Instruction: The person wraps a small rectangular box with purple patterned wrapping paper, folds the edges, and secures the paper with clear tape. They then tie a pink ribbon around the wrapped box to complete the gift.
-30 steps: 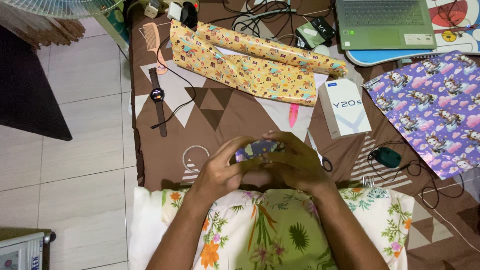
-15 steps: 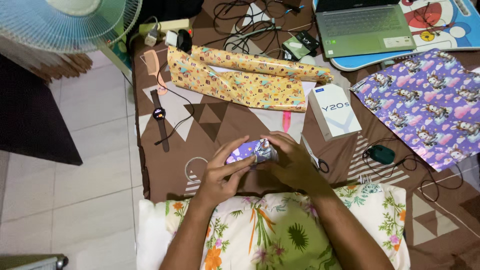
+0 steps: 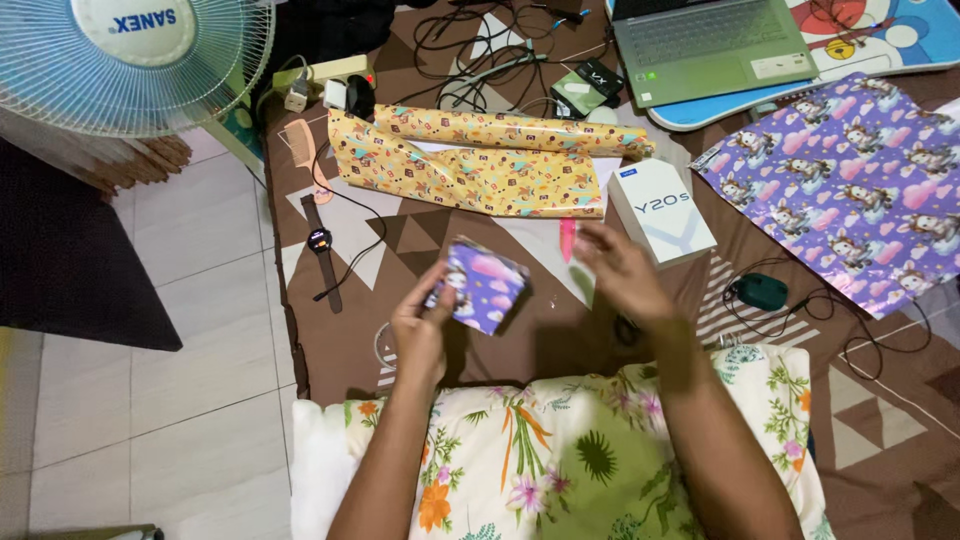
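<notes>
Left hand (image 3: 420, 325) grips the tilted purple-wrapped box (image 3: 478, 284), corner pointing down; right hand (image 3: 620, 272) open, empty.

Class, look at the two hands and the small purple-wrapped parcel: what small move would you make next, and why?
Probably bring the right hand back to the parcel. Only the left hand grips it, tilted above the brown cloth, while the right hand hovers open and empty beside the white box. A second hand would likely steady it.

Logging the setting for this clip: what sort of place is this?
Probably a room at home, with the person sitting on a bed or floor mattress. A floral pillow lies on a brown patterned sheet over a tiled floor, with a standing fan and a laptop close by.
</notes>
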